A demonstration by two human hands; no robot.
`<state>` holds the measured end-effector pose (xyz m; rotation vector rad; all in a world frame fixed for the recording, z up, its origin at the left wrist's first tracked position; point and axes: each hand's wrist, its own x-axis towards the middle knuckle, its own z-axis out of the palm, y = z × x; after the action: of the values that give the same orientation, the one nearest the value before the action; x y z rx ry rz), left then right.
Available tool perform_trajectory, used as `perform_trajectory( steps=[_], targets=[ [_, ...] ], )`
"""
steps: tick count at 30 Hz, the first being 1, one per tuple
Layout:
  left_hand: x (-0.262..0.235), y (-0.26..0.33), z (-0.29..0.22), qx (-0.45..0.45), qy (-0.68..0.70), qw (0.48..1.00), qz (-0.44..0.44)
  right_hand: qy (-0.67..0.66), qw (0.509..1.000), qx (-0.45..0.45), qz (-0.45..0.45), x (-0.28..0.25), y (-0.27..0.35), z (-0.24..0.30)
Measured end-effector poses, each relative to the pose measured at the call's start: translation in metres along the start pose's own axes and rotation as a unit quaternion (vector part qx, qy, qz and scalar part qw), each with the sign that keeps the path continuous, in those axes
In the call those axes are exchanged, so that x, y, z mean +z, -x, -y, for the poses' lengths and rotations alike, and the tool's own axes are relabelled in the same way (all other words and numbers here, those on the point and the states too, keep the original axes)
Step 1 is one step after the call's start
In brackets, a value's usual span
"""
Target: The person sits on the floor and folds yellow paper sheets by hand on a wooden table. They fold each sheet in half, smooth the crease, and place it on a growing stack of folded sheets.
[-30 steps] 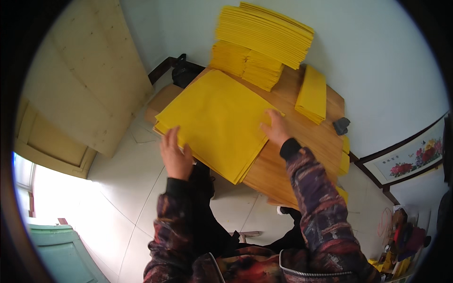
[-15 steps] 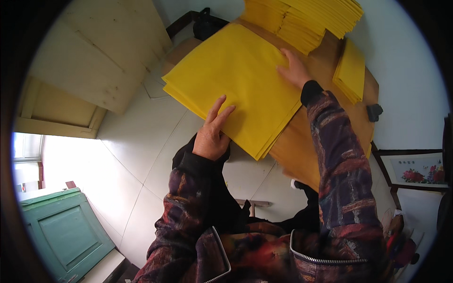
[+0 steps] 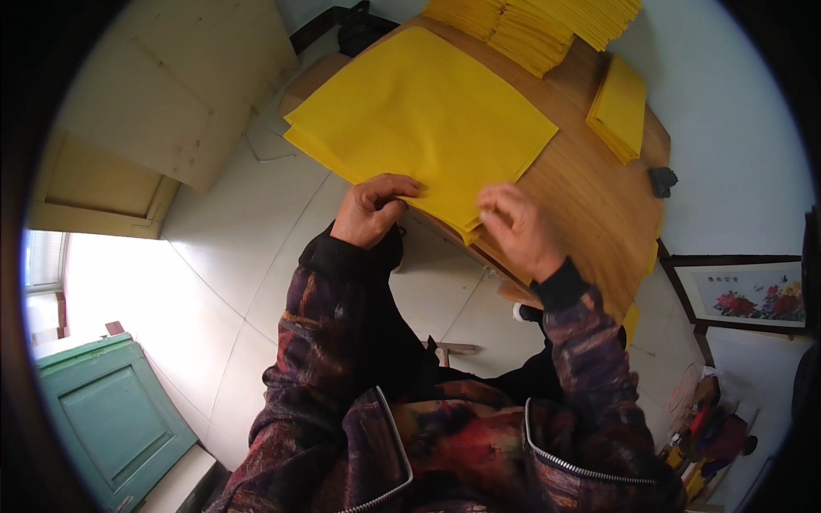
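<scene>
A large yellow fabric-like sheet (image 3: 419,103), in at least two layers, lies across the near left part of the round wooden table. Its near corner sticks out past the table's edge. My left hand (image 3: 373,210) is closed on the near left edge, fingers on top and thumb tucked by the rim. At the near corner my right hand (image 3: 522,229) has its fingers bent in a pinch at the layered edge. Slight motion blur softens those fingertips. The two hands are a short way apart.
The wooden table (image 3: 590,201) bears high yellow stacks (image 3: 530,38) at the back and a smaller folded yellow pile (image 3: 620,107) at the right. A dark lump (image 3: 661,181) sits at its right rim. A green cabinet door (image 3: 115,419) stands at lower left; a framed flower picture (image 3: 753,293) is at right.
My right hand has come from the sheet's far right side down to its near corner. My left hand has closed from spread fingers onto the edge. The view has shifted slightly.
</scene>
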<state>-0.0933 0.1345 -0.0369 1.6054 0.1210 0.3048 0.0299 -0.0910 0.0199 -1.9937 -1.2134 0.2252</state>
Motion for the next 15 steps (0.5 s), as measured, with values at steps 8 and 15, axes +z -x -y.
perform_trajectory(
  steps=[8,15],
  targets=[
    [0.003,-0.003,0.004,-0.01,0.059,0.998,-0.011,-0.012,1.0,0.013,-0.004,0.014,0.005,0.019],
    [0.004,-0.003,0.003,-0.032,0.083,0.996,-0.005,0.024,1.0,-0.011,0.002,0.014,0.0,0.017]
  ],
)
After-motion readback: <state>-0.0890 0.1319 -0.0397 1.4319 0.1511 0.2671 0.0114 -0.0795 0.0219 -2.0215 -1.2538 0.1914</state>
